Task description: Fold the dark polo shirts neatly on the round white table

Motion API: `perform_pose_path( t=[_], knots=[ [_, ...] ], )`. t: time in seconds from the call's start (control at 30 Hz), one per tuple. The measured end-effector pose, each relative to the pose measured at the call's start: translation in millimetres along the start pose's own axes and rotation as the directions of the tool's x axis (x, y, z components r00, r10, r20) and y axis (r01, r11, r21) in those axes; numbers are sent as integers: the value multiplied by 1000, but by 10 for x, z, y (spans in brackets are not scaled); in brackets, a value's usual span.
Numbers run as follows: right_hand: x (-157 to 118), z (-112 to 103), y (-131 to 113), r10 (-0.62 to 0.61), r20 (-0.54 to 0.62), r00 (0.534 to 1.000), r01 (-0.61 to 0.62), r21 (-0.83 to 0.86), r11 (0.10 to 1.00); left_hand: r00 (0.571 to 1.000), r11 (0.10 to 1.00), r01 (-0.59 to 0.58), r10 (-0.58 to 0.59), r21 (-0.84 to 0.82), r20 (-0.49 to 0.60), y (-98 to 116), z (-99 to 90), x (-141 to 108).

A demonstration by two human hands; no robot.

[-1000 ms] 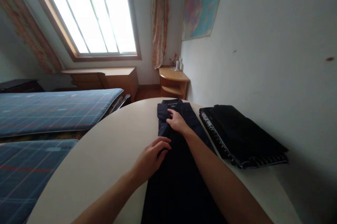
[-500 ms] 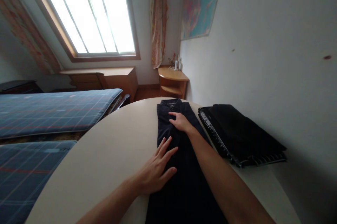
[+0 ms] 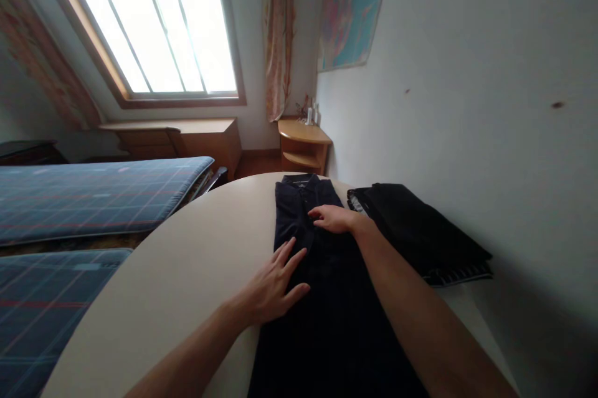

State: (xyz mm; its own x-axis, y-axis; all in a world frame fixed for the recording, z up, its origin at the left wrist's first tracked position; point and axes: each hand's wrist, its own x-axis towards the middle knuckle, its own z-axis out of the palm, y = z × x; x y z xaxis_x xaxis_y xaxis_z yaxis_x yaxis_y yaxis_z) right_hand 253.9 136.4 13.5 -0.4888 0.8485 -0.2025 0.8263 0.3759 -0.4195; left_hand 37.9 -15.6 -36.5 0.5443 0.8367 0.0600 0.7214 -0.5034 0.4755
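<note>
A dark navy collared shirt lies lengthwise on the pale round table, its collar at the far edge. My left hand rests on the shirt's left side, palm down with its fingers spread. Farther up, my right hand touches the shirt's upper front below the collar. Its fingers are bent and partly hidden, and whether they pinch the cloth does not show.
Folded black clothes lie on the table's right side beside the wall. Beds with blue plaid mattresses stand at the left. A small wooden corner shelf is beyond the table.
My right hand has moved slightly right and down over the shirt, and its fingers are more bent. My left hand stays spread in nearly the same place. The view has shifted slightly.
</note>
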Motion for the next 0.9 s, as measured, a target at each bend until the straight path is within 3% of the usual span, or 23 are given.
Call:
perform_pose_path(
  t=[0.1,0.2,0.33,0.47,0.7,0.9],
  knots=[
    [-154,67,-24,-19,107,994,24,-50,998,1000,1000,4,-3,31,-17,-108,-55,30],
    [-245,241,-61,80,148,986,-63,-114,991,999,1000,7,-6,24,-35,-227,-103,56],
    [-212,473,-111,139,77,987,-128,-137,982,998,1000,-10,9,-13,-67,-325,-121,56],
    [-79,563,-93,145,30,989,-141,-100,985,996,999,-14,11,-39,-91,-364,-120,46],
    [108,590,5,59,-74,995,-58,13,998,994,999,17,-23,-51,-110,-464,-158,83],
    [21,670,-38,8,-243,970,-7,5,1000,981,1000,19,-17,12,-192,-405,-129,29]
  ],
)
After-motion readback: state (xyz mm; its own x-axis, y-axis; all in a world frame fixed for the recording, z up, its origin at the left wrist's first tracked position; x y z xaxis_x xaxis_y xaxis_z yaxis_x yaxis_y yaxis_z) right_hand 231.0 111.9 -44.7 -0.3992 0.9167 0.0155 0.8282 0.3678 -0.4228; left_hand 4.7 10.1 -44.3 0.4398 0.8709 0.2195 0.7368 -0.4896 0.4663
